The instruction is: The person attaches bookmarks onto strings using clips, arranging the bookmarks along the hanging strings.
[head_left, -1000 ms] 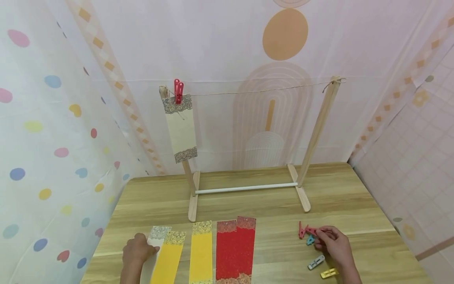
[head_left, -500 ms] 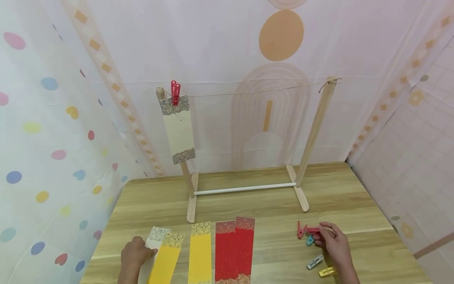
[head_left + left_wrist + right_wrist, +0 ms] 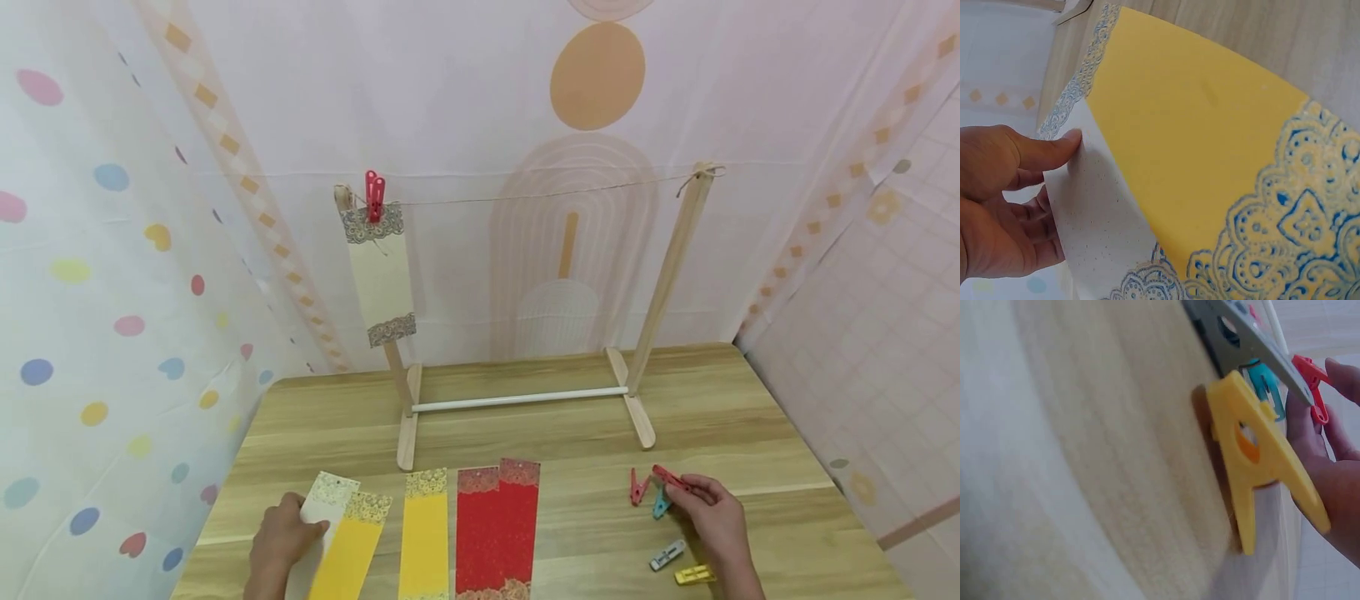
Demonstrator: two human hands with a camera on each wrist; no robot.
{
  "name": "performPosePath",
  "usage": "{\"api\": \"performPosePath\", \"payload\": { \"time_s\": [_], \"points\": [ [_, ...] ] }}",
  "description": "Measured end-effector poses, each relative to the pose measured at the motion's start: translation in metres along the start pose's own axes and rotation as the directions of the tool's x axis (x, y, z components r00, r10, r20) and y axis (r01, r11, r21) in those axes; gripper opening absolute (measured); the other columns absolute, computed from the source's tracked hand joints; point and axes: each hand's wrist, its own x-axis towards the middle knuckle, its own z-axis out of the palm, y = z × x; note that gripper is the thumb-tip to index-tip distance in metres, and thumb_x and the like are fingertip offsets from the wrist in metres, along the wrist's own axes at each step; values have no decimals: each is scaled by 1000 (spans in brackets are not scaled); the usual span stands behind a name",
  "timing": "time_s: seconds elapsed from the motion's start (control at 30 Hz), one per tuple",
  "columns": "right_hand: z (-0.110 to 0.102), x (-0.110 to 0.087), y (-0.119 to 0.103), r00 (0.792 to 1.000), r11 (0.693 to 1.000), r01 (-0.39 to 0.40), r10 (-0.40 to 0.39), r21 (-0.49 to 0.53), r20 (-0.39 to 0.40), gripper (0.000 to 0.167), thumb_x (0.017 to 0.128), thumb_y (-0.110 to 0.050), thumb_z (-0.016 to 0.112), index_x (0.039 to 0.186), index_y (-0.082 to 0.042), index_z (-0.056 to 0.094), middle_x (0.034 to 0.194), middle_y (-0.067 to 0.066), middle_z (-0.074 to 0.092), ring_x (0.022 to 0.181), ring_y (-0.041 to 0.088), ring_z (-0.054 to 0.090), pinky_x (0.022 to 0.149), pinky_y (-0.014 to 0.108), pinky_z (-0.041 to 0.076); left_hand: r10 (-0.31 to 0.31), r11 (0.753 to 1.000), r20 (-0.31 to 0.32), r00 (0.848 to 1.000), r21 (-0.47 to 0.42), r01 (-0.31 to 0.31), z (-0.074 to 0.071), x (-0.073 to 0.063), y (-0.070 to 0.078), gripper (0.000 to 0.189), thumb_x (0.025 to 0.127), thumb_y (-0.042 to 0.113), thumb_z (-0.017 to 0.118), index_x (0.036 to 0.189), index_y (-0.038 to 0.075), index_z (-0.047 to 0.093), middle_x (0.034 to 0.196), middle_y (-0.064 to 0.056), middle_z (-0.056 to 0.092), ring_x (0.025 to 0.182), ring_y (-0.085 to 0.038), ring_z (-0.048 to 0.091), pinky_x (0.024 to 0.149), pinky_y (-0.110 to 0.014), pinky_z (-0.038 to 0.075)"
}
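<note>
Left hand pinches the white card by its left edge, near left, beside the yellow card; right hand pinches a red clip, near right, presumably one item type per side so reaches don't cross.

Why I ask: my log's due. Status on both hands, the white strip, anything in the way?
Left hand holds white strip by its edge. Right hand holds red clothespin. Yellow strip close against white strip, possibly overlapping.

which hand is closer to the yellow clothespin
Right. The right hand holds a red clothespin just beyond the yellow clothespin; the left hand is far across, pinching a white card.
</note>
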Motion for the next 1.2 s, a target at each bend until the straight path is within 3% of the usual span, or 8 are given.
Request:
{"api": "performPosePath", "payload": {
  "time_s": [0.1,0.3,0.4,0.57,0.73,0.9,1.07,1.2],
  "points": [
    [-1,0,-1,1000,1000,-2,2,1,12,30,84,-6,83,109,-5,67,87,-11,66,81,-1,62,74,18,55,32,999,-19,999,-11,-32,-1,1,-5,40,90,15,69,115,-10,51,105,-33,61,90,-41,63,71,-55,51],
    [-1,0,-4,999,998,46,-46,-50,-14,39,90,-8,78,126,1,66,88,-18,65,84,-4,60,76,15,52,46,999,-5,999,-18,-46,-8,1,-6,27,98,13,52,117,-5,47,120,-36,57,98,-51,62,76,-58,49],
    [1,0,-5,996,997,67,-65,40,-59,30,89,-3,77,118,-1,71,84,-20,68,82,-5,63,76,13,52,54,999,12,998,-4,-54,-11,1,-4,27,100,12,48,119,-5,42,123,-39,54,92,-52,63,71,-56,50],
    [1,0,-7,994,975,96,-81,202,-79,26,83,7,79,97,-14,75,82,-15,72,81,-2,67,75,13,53,61,998,17,998,20,-61,-17,0,1,28,102,14,43,123,-2,34,111,-41,58,71,-36,59,58,-46,46],
    [1,2,-14,993,982,107,-99,157,-56,25,84,2,80,106,-11,74,85,-17,71,84,-1,67,76,16,54,78,997,13,997,-11,-78,-27,-1,12,31,105,18,38,129,-1,31,94,-30,62,62,-27,50,52,-40,39],
    [6,3,-24,995,979,103,-103,173,-8,21,93,-8,75,113,-8,71,89,-13,72,89,4,71,83,23,56,121,992,-17,992,-19,-122,-33,0,26,32,108,21,37,131,-1,31,93,-30,64,66,-31,56,53,-42,42],
    [13,1,-32,987,936,149,-162,320,12,15,97,-5,67,98,-17,75,88,-7,74,87,9,73,83,25,56,174,985,-95,980,-5,-175,-38,-2,42,31,108,19,39,131,0,33,95,-36,64,70,-39,62,55,-48,46],
    [19,1,-38,964,864,264,-254,428,-82,18,94,7,66,100,-6,77,87,-1,73,81,9,74,80,24,57,216,973,-156,964,-42,-225,-41,-5,55,31,108,18,42,132,-1,34,94,-34,63,69,-37,61,56,-46,46]
  ]
}}
